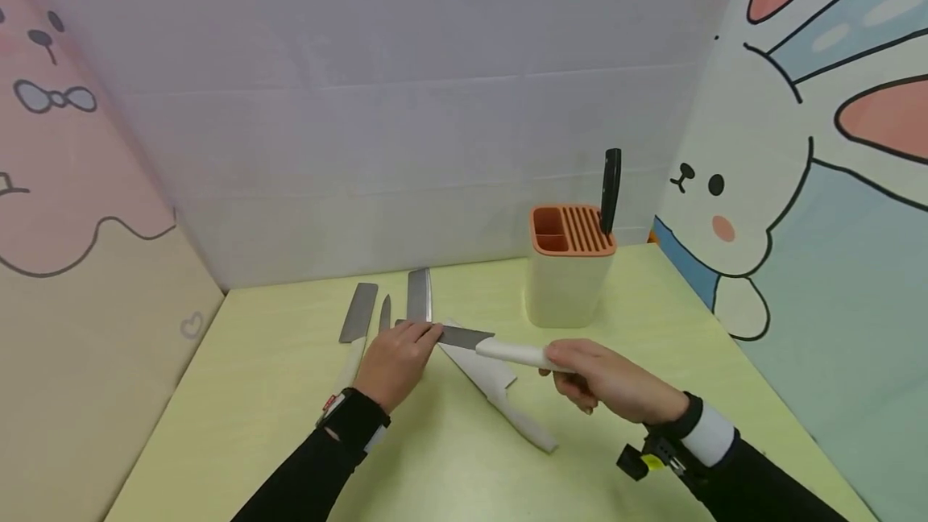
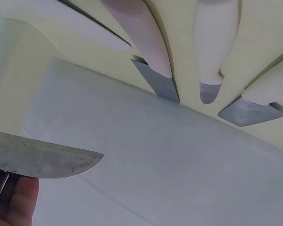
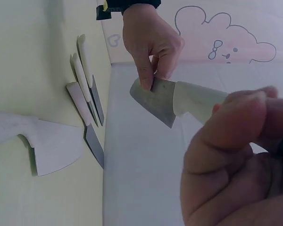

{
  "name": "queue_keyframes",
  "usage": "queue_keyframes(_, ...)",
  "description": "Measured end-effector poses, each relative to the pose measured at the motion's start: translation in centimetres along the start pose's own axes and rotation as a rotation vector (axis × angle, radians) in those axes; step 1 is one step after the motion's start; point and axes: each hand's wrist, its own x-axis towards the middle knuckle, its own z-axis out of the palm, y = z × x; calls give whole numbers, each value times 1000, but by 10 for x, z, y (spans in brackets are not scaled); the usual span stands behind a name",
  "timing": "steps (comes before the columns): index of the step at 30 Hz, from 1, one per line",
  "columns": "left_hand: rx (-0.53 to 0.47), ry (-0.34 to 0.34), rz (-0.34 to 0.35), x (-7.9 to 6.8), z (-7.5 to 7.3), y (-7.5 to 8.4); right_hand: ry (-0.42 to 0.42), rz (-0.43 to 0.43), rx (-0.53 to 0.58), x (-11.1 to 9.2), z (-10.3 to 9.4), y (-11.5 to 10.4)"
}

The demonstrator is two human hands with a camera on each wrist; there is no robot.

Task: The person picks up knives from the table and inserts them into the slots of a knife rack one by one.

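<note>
A chef's knife [image 1: 507, 349] with a white handle and grey blade is held level over the table between both hands. Around the end of its handle, the right hand [image 1: 609, 381] curls its fingers. The left hand [image 1: 401, 361] pinches the blade from above, thumb and fingers on opposite faces; the right wrist view shows this pinch on the blade [image 3: 155, 101]. In the left wrist view, the curved blade tip [image 2: 85, 157] projects beyond the left fingertips. Beneath the held knife lies a white-handled cleaver [image 1: 525, 421], partly covered by it in the head view.
White-handled knives lie to the left, among them a broad-bladed one [image 1: 358, 312], a narrow one [image 1: 385, 312] and another broad blade [image 1: 418, 292]. A cream knife block [image 1: 565, 288] with an orange slotted top stands at the back right, a black handle [image 1: 611, 188] rising from it. Walls enclose the table.
</note>
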Motion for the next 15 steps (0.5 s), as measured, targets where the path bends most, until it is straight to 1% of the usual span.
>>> queue_keyframes(3,19,16,-6,0,-1,3,78,-4,6,2,1,-4)
queue_keyframes(7,18,56,-39,4,-2,9,210,-47,51,7,8,-6)
queue_keyframes(10,8,84,-57,9,-3,16,321,-121,71,17,18,-5)
queue_keyframes(15,9,128,-49,21,-3,31,501,-250,15,35,35,1)
